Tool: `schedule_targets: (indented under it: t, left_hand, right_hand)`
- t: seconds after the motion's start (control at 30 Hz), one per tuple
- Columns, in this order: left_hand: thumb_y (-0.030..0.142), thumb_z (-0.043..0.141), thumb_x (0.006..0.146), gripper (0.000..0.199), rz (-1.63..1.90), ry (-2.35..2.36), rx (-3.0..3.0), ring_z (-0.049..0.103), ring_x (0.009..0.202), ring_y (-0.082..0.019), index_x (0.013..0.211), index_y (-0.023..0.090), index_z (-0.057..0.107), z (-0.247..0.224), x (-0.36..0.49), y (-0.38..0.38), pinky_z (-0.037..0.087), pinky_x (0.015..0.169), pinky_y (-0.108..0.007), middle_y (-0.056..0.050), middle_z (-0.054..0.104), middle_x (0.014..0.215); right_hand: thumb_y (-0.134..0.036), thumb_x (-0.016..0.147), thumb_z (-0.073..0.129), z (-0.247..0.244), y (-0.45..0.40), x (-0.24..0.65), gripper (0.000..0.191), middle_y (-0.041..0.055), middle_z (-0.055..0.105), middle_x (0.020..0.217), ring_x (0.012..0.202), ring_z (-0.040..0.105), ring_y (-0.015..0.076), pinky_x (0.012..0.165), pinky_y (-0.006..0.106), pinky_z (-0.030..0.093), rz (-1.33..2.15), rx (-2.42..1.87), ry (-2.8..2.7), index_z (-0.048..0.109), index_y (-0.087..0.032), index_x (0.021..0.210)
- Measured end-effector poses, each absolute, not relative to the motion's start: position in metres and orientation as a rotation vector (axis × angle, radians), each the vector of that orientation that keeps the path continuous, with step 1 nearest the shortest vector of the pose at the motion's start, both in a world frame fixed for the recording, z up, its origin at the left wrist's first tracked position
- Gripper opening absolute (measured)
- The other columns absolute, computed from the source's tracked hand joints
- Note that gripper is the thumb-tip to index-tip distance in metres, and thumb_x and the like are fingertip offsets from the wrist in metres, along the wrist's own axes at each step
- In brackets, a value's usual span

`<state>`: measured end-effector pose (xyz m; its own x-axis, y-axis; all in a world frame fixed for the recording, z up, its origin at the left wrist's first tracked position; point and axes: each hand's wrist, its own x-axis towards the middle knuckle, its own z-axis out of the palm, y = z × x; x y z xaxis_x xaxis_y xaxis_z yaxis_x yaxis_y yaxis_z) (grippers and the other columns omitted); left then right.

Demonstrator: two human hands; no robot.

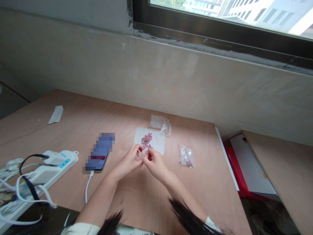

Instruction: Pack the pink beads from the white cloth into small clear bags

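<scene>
My left hand (128,161) and right hand (155,164) meet over the table (195,182), their fingers (140,150) pinched together on something small and clear (143,157) that I can't quite make out. Just beyond them, pink beads (146,139) lie heaped on a white sheet of paper (157,140), with a clear plastic bag (156,121) behind it and a bag of beads (186,156) off to the right.
</scene>
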<state>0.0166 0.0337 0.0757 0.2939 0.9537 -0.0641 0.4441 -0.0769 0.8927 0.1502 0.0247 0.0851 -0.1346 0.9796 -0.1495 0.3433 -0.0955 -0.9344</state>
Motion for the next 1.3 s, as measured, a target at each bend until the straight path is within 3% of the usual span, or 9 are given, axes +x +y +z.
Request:
schedule_targets:
  t: [0.1,0.2,0.3,0.4,0.6,0.73,0.83,1.03,1.3]
  left_hand:
    - [0.012,0.042,0.070,0.037,0.734,1.247,1.754,0.047,0.098,-0.016,0.106,0.020,0.043,0.077,0.017,0.029,0.041,0.085,-0.030,-0.006,0.044,0.109]
    - [0.010,0.034,0.074,0.039,0.673,1.167,1.761,0.033,0.116,-0.015,0.111,0.021,0.042,0.088,0.012,0.019,0.025,0.100,-0.033,-0.005,0.041,0.120]
    - [0.021,0.042,0.076,0.042,0.505,1.033,1.708,0.030,0.119,-0.016,0.117,0.023,0.037,0.102,0.006,0.002,0.022,0.102,-0.034,-0.004,0.037,0.127]
    - [0.028,0.056,0.068,0.061,0.431,0.998,1.662,0.028,0.121,-0.019,0.122,0.024,0.030,0.112,0.002,-0.015,0.023,0.101,-0.035,-0.005,0.032,0.132]
    - [0.032,0.057,0.067,0.050,0.555,1.181,1.677,0.039,0.114,-0.021,0.113,0.022,0.041,0.116,-0.003,-0.017,0.031,0.096,-0.034,-0.006,0.046,0.120]
    - [0.033,0.061,0.063,0.052,0.599,1.284,1.781,0.043,0.109,-0.021,0.111,0.020,0.043,0.108,-0.009,-0.003,0.032,0.095,-0.034,-0.006,0.050,0.112]
    - [0.033,0.060,0.063,0.051,0.610,1.339,1.830,0.043,0.109,-0.022,0.110,0.020,0.044,0.097,-0.010,0.008,0.031,0.094,-0.036,-0.007,0.049,0.111]
    - [0.028,0.059,0.064,0.044,0.530,1.339,1.841,0.036,0.115,-0.025,0.105,0.018,0.046,0.074,-0.003,0.029,0.026,0.097,-0.041,-0.011,0.045,0.119]
    - [0.026,0.055,0.067,0.050,0.501,1.364,1.730,0.037,0.115,-0.023,0.113,0.015,0.038,0.049,0.001,0.032,0.026,0.097,-0.039,-0.013,0.045,0.120]
  right_hand:
    - [-0.014,0.060,0.042,0.086,0.018,0.149,0.011,-0.0065,0.036,0.049,0.048,0.034,0.0067,0.047,0.020,0.026,1.280,-1.446,-1.481,0.034,-0.018,0.053]
    - [-0.014,0.059,0.043,0.085,0.010,0.153,0.010,-0.0070,0.037,0.048,0.046,0.034,0.0062,0.046,0.020,0.027,1.367,-1.430,-1.347,0.036,-0.018,0.053]
    - [-0.013,0.060,0.042,0.086,0.001,0.157,0.009,-0.0071,0.039,0.045,0.042,0.038,0.0060,0.045,0.020,0.029,1.503,-1.368,-1.188,0.037,-0.018,0.054]
    - [-0.017,0.062,0.044,0.092,-0.008,0.157,0.011,-0.0060,0.043,0.042,0.040,0.041,0.0065,0.045,0.021,0.032,1.581,-1.312,-1.113,0.040,-0.017,0.053]
    - [-0.032,0.067,0.048,0.098,-0.009,0.157,0.018,-0.0033,0.049,0.049,0.039,0.044,0.0071,0.045,0.023,0.037,1.688,-1.268,-1.072,0.045,-0.017,0.059]
    - [-0.026,0.068,0.042,0.080,0.010,0.166,0.011,-0.0015,0.050,0.055,0.046,0.047,0.0095,0.048,0.024,0.039,1.282,-1.648,-1.230,0.043,-0.017,0.061]
    - [-0.016,0.064,0.041,0.065,0.025,0.173,0.005,0.0018,0.053,0.064,0.062,0.051,0.0138,0.061,0.028,0.041,1.032,-1.770,-1.293,0.046,-0.017,0.064]
    - [-0.004,0.066,0.035,0.041,0.034,0.176,0.027,0.0147,0.055,0.098,0.095,0.048,0.0230,0.084,0.038,0.033,0.627,-1.813,-1.521,0.055,-0.013,0.082]
    - [-0.001,0.069,0.031,0.004,0.019,0.187,0.046,0.0148,0.045,0.120,0.114,0.037,0.0226,0.097,0.043,0.022,0.353,-1.800,-1.872,0.048,-0.009,0.111]
